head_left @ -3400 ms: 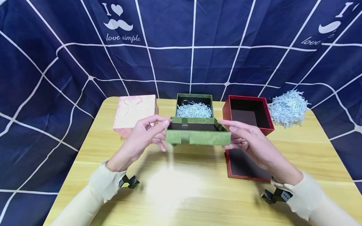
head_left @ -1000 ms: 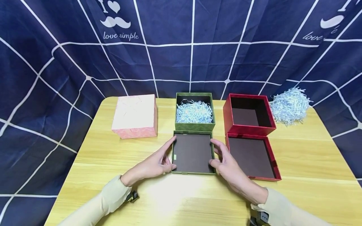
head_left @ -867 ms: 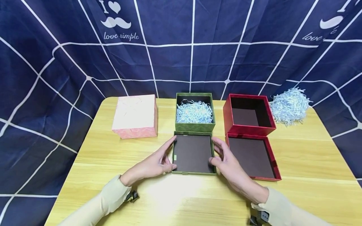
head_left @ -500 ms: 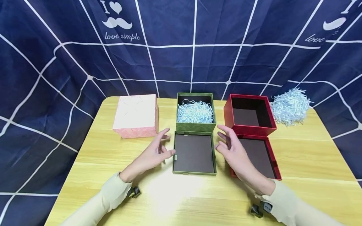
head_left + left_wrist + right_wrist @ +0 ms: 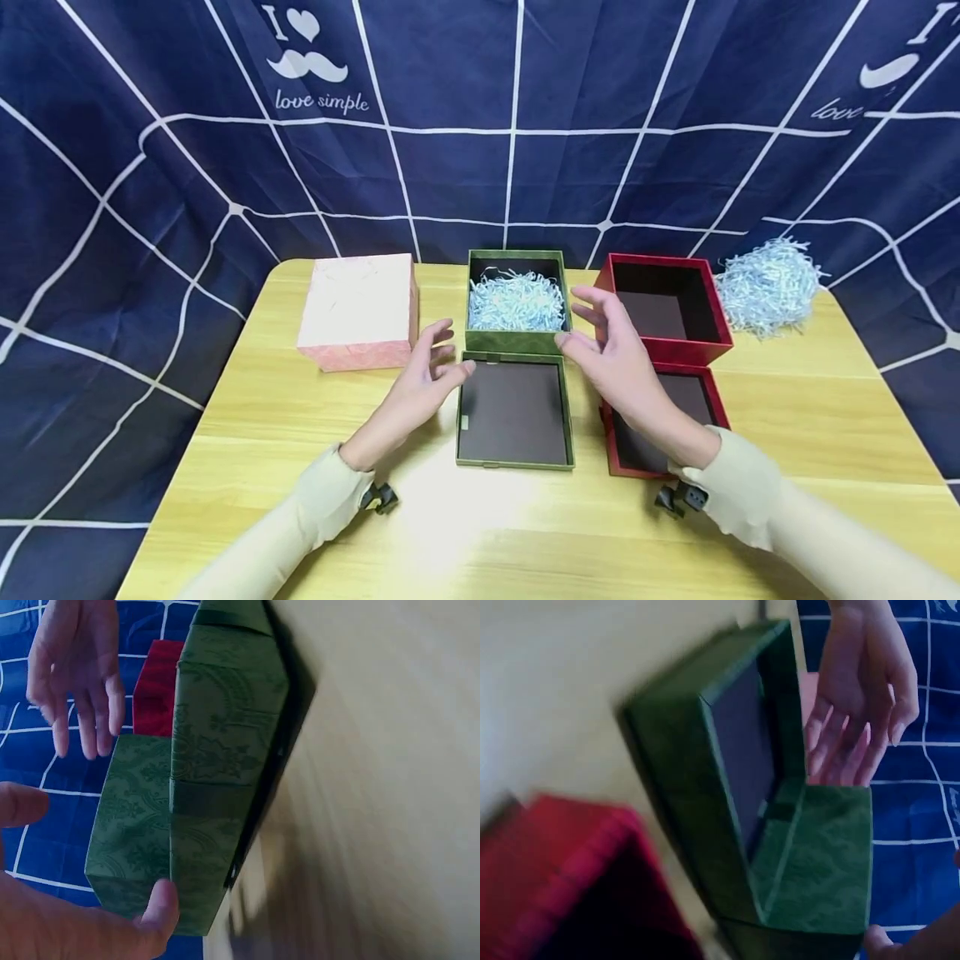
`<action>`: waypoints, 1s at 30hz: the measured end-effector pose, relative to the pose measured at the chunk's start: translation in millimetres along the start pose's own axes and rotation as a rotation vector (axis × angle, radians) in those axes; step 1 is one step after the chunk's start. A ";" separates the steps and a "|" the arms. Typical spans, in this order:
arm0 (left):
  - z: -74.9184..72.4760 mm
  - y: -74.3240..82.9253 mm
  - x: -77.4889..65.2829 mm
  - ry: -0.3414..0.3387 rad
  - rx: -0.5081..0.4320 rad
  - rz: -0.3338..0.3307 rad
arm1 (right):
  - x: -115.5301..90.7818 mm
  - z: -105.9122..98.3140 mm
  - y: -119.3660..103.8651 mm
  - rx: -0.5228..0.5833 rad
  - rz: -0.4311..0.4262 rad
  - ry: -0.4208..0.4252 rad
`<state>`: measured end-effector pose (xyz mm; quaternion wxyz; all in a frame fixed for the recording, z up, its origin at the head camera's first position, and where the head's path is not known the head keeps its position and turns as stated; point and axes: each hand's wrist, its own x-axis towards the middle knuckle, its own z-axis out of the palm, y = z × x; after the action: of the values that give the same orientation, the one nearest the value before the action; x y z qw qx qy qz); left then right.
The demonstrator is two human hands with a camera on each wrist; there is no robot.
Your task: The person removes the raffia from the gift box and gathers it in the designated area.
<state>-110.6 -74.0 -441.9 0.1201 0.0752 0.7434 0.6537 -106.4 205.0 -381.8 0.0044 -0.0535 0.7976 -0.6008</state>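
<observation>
The left hand point(image 5: 418, 385) and right hand point(image 5: 621, 367), fingers relaxed, are flanking the green box point(image 5: 517, 342), gripping nothing; it is standing near the desk point(image 5: 810, 408)'s far edge.

White-gridded navy cloth point(image 5: 450, 79) behind pale wood-grain table point(image 5: 817, 417); bright glare point(image 5: 457, 517) near front.
</observation>
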 end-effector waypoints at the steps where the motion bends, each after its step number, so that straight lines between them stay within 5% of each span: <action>1: 0.9 1.0 2.1 0.009 -0.004 0.006 | 4.2 0.4 -2.5 -0.010 -0.001 -0.011; 12: 10.8 9.8 37.8 0.127 -0.153 -0.013 | 55.6 4.4 -23.7 -0.246 0.065 -0.200; 19: 10.6 9.2 59.1 0.060 -0.233 -0.053 | 85.2 16.0 -24.0 -0.330 0.141 -0.332; 30: 4.7 10.3 80.5 -0.034 -0.263 -0.079 | 114.7 38.2 -8.9 -0.427 0.303 -0.391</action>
<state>-187.0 -46.5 -438.7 0.1670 0.0404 0.6514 0.7391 -217.0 155.6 -377.3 0.2357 -0.0483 0.8884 -0.3909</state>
